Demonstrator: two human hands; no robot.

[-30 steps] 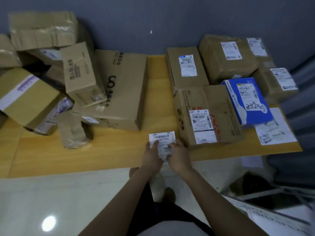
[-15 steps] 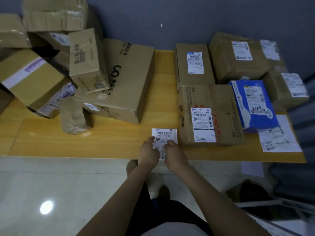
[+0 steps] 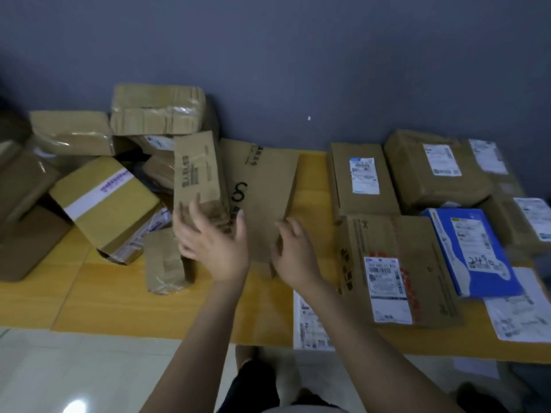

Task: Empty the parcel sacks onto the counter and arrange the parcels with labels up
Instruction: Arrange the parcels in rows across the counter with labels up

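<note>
At nine o'clock on the counter (image 3: 98, 296) an unsorted heap is seen: a yellow box (image 3: 104, 210) tipped on edge, taped brown parcels (image 3: 158, 110) behind it, and a small taped packet (image 3: 165, 263) at its four o'clock. A small carton (image 3: 196, 174) is propped upright against the large flat carton (image 3: 262, 201), which lies near the centre with no label shown on its upper face. The left hand (image 3: 214, 245) is held spread before the small carton's lower end, fingers apart and straight; nothing is clasped. The right hand (image 3: 295, 251) is set at the large carton's five o'clock corner, fingers loosely apart; the edge seems to be touched, but no closed grip is shown. The large carton is judged stiff, bulky and possibly heavy. It would best be taken by its two long sides near the corners and turned over whole, once the leaning carton is steadied, since that one may topple. At six o'clock a white slip (image 3: 310, 320) lies flat at the counter's near edge. From one to four o'clock the sorted parcels (image 3: 362, 174) are laid labels up, a blue parcel (image 3: 474, 248) among them.
</note>
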